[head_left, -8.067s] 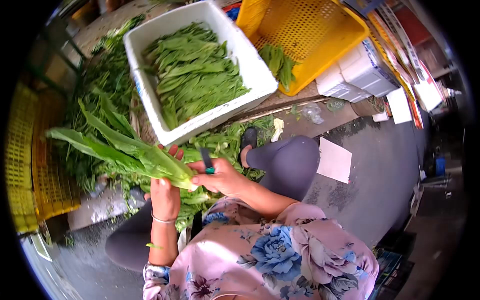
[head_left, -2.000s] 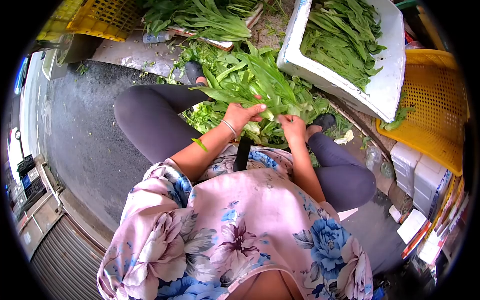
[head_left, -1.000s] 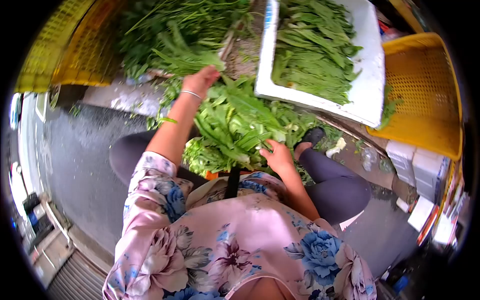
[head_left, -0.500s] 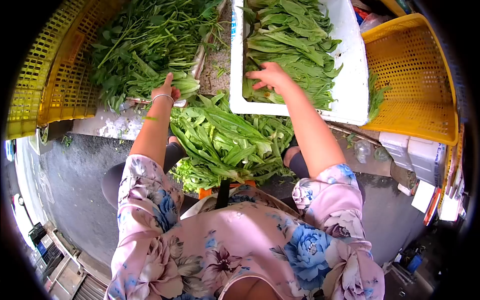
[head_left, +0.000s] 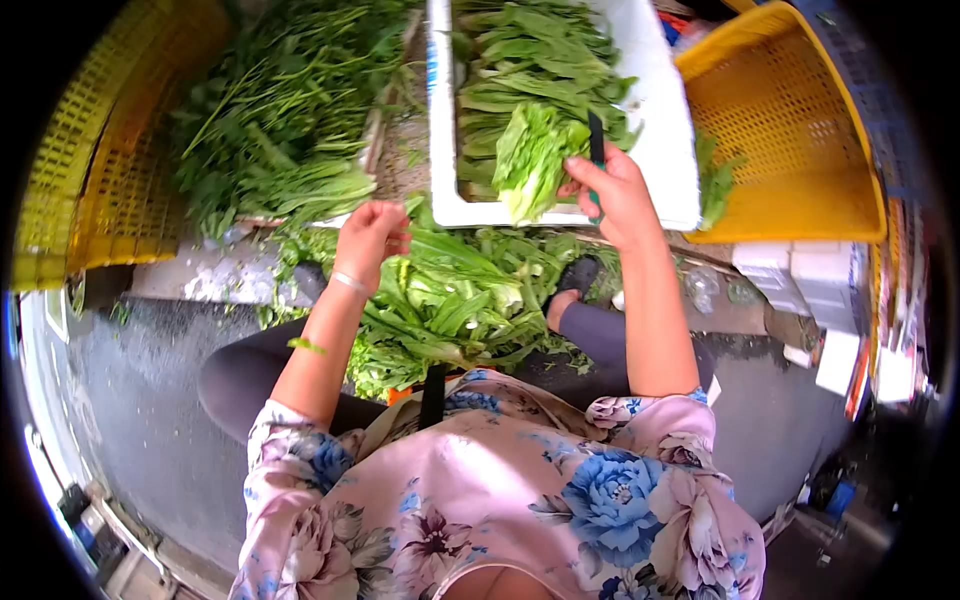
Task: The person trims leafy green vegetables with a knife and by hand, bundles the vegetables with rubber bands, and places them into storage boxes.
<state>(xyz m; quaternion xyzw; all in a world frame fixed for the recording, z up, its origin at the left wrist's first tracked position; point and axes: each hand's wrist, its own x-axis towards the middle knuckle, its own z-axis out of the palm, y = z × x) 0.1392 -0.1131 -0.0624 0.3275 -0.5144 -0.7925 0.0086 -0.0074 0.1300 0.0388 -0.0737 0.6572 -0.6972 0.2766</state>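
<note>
My right hand [head_left: 622, 195] is closed around a knife [head_left: 597, 145] with a dark blade pointing up and a green handle. Its thumb and fingers also grip a bunch of pale green leafy lettuce [head_left: 530, 165], over the front of the white foam box [head_left: 670, 150]. Long-leaved greens [head_left: 545, 60] lie stacked inside that box. My left hand [head_left: 373, 240] is raised with curled fingers, and nothing shows in them. It is above the left edge of a heap of long-leaved greens [head_left: 450, 290] between my legs.
Stemmed leafy greens [head_left: 290, 90] are piled at upper left, beside yellow crates [head_left: 130, 150]. A yellow basket [head_left: 790, 130] leans right of the foam box. White boxes [head_left: 800, 275] sit below it. Grey paving [head_left: 160, 400] lies at left.
My left hand has drawn back from the greens at upper left toward me. My right hand has moved right and now holds up a lettuce bunch along with the knife.
</note>
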